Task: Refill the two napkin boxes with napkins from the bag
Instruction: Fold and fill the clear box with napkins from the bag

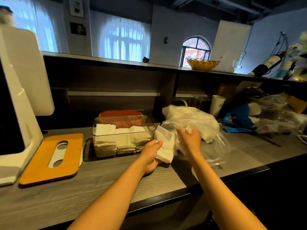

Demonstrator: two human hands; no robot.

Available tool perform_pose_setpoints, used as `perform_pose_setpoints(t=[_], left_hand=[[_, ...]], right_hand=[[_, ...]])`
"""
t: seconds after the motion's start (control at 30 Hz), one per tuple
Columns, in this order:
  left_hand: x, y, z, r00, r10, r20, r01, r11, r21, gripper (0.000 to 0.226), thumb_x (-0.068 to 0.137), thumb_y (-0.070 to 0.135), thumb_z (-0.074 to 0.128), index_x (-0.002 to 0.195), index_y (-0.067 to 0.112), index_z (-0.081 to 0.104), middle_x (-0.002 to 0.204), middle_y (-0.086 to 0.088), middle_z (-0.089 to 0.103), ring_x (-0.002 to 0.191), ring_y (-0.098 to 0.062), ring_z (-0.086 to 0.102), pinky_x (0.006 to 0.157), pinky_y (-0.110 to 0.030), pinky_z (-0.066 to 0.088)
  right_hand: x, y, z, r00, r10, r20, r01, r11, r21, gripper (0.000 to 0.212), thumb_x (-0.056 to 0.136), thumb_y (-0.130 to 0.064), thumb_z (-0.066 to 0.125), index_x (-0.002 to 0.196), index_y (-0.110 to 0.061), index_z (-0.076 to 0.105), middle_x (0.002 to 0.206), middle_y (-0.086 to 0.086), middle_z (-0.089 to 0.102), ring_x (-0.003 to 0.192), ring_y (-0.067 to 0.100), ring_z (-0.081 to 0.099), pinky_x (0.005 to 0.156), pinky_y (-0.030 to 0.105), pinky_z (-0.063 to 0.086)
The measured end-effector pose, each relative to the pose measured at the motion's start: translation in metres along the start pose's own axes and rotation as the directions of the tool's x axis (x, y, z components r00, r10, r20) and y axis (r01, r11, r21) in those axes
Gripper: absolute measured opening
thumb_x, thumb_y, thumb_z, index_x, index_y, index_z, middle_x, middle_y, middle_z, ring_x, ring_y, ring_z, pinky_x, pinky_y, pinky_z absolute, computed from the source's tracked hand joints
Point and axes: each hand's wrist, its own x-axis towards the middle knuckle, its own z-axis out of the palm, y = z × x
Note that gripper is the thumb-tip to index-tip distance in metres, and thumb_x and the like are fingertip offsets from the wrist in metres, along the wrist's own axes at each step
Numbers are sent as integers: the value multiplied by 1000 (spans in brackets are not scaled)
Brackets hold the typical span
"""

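Left hand (152, 152) has its grip clamped on a stack of white napkins (165, 145), held just above the grey bench (99, 183), right of the clear napkin box (122, 136); right hand (189, 138) has its grip clamped on the clear plastic bag (191, 120) at its mouth, touching the napkins. The clear box sits mid-bench partly filled with napkins, an orange box (121, 119) just behind it on the far side, an orange lid (51, 159) with a slot lying flat to the left
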Motion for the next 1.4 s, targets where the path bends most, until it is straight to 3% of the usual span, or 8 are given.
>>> perform_pose_setpoints(t=[0.17,0.33,0.5,0.67,0.9,1.07,1.23,1.4], left_hand=[[5,-1,-3,999,-11,44,11,1000,6,20,104,19,46,120,13,56,112,-15,67,96,-29,66,78,-45,54],[6,-1,-3,997,-2,79,2,1000,3,20,104,20,47,121,17,56,116,-15,68,103,-31,65,89,-51,52],[3,0,-4,992,-12,127,13,1000,-12,23,101,14,52,123,15,56,108,-13,68,96,-27,66,79,-45,54],[0,2,-4,991,-35,128,37,999,-16,29,100,0,46,126,11,54,109,-15,67,97,-29,65,82,-48,54],[-3,8,-7,975,-133,177,161,975,-154,49,102,52,31,115,19,64,102,-11,75,96,-30,64,88,-43,48],[-3,5,-10,975,-113,190,138,983,-124,55,100,57,31,122,19,64,120,-16,68,106,-34,62,91,-45,48],[-1,1,-4,988,-67,141,65,998,17,36,101,8,48,137,13,51,111,-12,68,95,-27,67,72,-41,56],[2,2,-3,990,-72,121,77,996,-34,35,102,2,39,133,15,50,114,-13,67,97,-28,66,75,-43,56]], right_hand=[[5,-11,-13,987,-106,123,95,991,97,23,91,-20,67,74,-5,63,70,16,59,66,18,53,64,33,45],[11,-7,-9,935,-48,351,131,967,-218,17,84,-33,75,91,-19,69,82,-3,68,76,9,64,64,21,48],[10,-5,-6,972,-82,220,97,993,-60,13,91,-14,67,84,-2,67,69,2,62,63,8,61,57,15,47],[4,-40,-26,982,-177,73,170,982,86,12,86,-9,71,75,-12,66,69,4,64,60,9,59,53,18,49],[-8,-62,-42,892,-51,449,-27,986,164,3,87,-11,67,90,-12,68,75,-2,69,70,10,67,62,23,53],[-7,-22,-22,936,100,337,-77,994,-80,2,88,-10,69,86,-10,69,75,4,69,67,11,65,53,17,50],[-9,-9,-14,963,138,231,-157,985,67,7,90,-4,64,84,-6,68,72,6,66,63,11,63,52,17,50],[-4,-25,-25,990,135,46,-143,938,315,11,89,-16,66,81,-9,66,79,9,65,69,16,58,60,23,50]])
